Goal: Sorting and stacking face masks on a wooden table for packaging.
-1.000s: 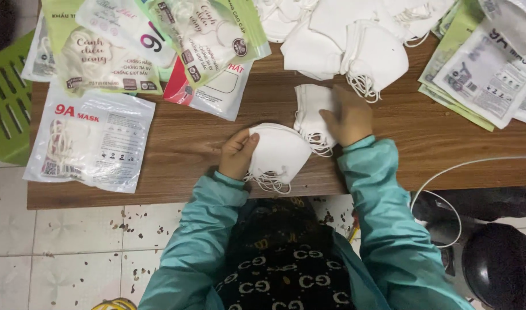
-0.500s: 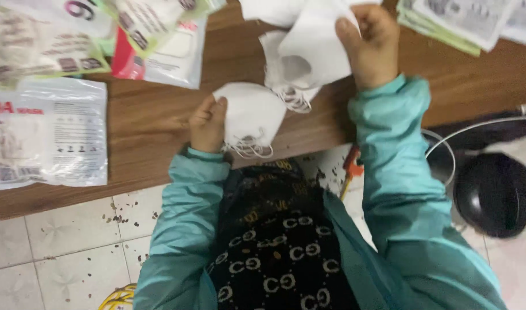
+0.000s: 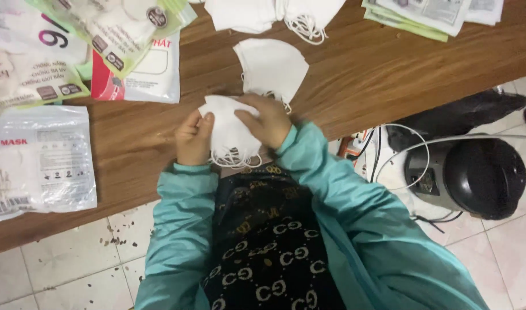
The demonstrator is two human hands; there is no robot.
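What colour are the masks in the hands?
White, seen clearly in the head view: the masks.

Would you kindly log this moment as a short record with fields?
left hand: grips the left edge of a small stack of white masks
right hand: lies on top of that stack
beyond the hands: second mask stack on the wooden table
left of the table: sealed mask packets
floor at right: black round appliance with white cable
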